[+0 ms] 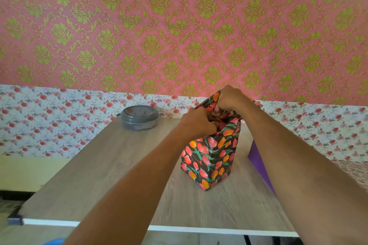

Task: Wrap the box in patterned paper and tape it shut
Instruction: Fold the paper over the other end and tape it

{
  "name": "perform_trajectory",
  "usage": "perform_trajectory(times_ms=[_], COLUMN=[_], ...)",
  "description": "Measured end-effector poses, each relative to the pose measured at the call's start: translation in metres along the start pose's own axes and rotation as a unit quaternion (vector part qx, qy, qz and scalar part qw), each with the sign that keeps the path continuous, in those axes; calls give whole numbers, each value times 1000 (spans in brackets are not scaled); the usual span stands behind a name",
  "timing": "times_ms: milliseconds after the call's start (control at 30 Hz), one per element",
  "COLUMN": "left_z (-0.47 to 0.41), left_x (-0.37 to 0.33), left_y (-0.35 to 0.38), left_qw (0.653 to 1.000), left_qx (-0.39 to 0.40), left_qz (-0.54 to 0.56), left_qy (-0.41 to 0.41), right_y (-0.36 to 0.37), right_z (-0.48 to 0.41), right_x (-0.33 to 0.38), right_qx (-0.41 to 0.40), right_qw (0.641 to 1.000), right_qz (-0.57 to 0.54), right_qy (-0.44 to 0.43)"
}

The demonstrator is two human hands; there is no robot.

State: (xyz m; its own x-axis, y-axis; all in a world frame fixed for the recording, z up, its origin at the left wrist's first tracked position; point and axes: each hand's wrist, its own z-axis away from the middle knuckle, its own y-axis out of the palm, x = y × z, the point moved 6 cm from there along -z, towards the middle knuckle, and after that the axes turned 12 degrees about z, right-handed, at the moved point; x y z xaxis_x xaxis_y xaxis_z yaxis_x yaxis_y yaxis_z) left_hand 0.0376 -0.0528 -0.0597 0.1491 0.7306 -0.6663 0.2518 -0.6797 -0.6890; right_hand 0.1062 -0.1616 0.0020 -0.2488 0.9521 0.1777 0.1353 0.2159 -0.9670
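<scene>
A box (209, 159) stands upright on end on the wooden table (111, 165), covered in black paper printed with red and orange tulips. Loose paper sticks up above its top end. My left hand (197, 122) grips the paper at the top left edge with curled fingers. My right hand (229, 99) holds the paper flap at the top from behind and above, fingers curled into the folds. The box top itself is hidden by both hands and the paper.
A round grey lidded container (139, 117) sits at the table's far left. A purple sheet or object (258, 163) lies right of the box, partly under my right forearm. Patterned wall stands just behind the table.
</scene>
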Motion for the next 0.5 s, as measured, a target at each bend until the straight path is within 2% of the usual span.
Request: perform_trajectory(times_ms=[267, 500], left_z=[3, 8], left_x=[-4, -2], left_y=[0, 4], left_qw=[1000, 998], left_qx=[9, 37], left_qz=[-12, -55], left_qy=[3, -10], right_y=[-2, -4], right_z=[2, 5], right_x=[-1, -1], right_qx=[-17, -30], right_qw=[999, 999], right_qz=[-37, -21], right_qy=[-6, -16])
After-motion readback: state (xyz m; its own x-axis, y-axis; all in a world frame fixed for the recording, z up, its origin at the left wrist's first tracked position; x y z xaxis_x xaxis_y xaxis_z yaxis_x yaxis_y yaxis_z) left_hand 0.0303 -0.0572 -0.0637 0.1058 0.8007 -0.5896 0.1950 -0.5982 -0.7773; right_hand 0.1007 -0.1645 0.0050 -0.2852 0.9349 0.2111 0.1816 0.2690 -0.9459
